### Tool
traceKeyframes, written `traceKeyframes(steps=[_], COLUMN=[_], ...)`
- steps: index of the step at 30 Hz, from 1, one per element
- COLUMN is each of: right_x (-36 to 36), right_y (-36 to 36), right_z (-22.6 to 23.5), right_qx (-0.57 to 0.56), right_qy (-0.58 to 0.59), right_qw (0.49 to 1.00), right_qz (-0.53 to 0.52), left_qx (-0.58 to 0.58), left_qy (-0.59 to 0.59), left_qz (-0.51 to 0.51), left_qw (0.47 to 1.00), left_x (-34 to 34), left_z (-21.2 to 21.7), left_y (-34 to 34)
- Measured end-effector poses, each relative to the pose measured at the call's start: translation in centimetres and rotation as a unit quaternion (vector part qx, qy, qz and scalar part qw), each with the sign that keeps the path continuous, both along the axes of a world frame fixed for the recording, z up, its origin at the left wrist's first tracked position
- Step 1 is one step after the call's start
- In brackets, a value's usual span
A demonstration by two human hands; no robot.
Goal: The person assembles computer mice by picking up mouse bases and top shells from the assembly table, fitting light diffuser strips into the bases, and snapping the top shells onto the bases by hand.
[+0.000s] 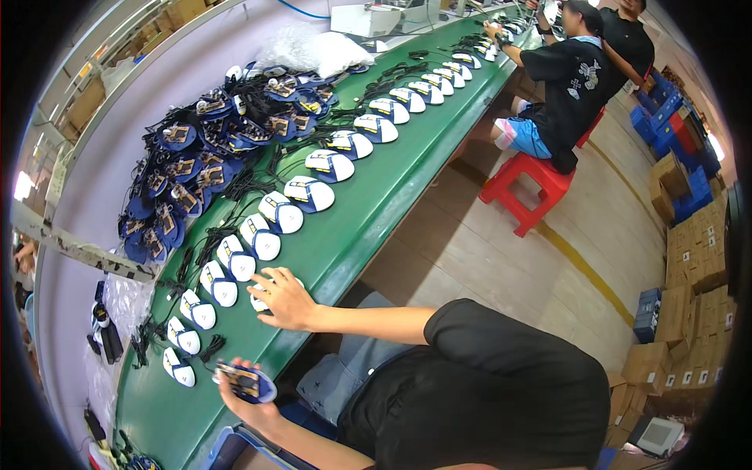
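Note:
My left hand [260,413] is closed around an opened computer mouse base [247,382], dark blue, its circuit board facing up. To the right and farther off, my right hand [288,304] reaches over the green bench [337,258]. Its thumb and fingers straddle a white mouse top cover [257,299], which the hand partly hides. Beside both hands runs a long row of white-and-blue mice, among them a near one [178,366] and one by my right fingers [236,259]. Black cables trail from them.
A heap of blue mouse bases [192,168] with bare boards and cables lies along the bench's left side. Plastic bags [341,53] sit behind it. Farther along, a co-worker [576,86] sits on a red stool [526,184]. Cartons [697,251] are stacked at right.

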State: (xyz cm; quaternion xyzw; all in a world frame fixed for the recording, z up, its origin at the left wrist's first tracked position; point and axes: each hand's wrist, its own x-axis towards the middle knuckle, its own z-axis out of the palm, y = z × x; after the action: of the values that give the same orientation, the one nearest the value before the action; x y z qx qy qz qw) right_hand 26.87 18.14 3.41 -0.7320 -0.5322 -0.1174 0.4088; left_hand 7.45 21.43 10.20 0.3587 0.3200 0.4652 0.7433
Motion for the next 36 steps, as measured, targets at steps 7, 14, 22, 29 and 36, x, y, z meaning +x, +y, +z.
traceKeyframes(steps=[7,14,22,29,36], right_x=[-3.3,-5.2,-5.2,-6.3,-10.5], right_y=[-3.1,-3.7,-4.2,-3.0,-4.5], right_z=[4.0,3.6,4.3,5.9,5.2], right_qx=[0.085,0.026,0.004,-0.020,-0.027], right_qy=[0.264,0.315,0.257,0.223,0.303], right_qw=[0.886,0.859,0.897,0.910,0.913], right_qz=[0.373,0.402,0.359,0.349,0.273], left_qx=[0.009,-0.049,-0.107,-0.102,0.133], left_qy=[0.067,0.031,-0.033,-0.025,0.143], left_qz=[-0.059,-0.001,0.052,0.036,0.114], left_qw=[0.996,0.998,0.992,0.994,0.974], left_x=[-0.1,-2.6,-1.7,-2.8,-2.9], left_z=[-2.2,-4.5,-3.7,-2.1,-2.8], left_y=[-3.2,-2.9,-3.4,-2.9,-3.6])
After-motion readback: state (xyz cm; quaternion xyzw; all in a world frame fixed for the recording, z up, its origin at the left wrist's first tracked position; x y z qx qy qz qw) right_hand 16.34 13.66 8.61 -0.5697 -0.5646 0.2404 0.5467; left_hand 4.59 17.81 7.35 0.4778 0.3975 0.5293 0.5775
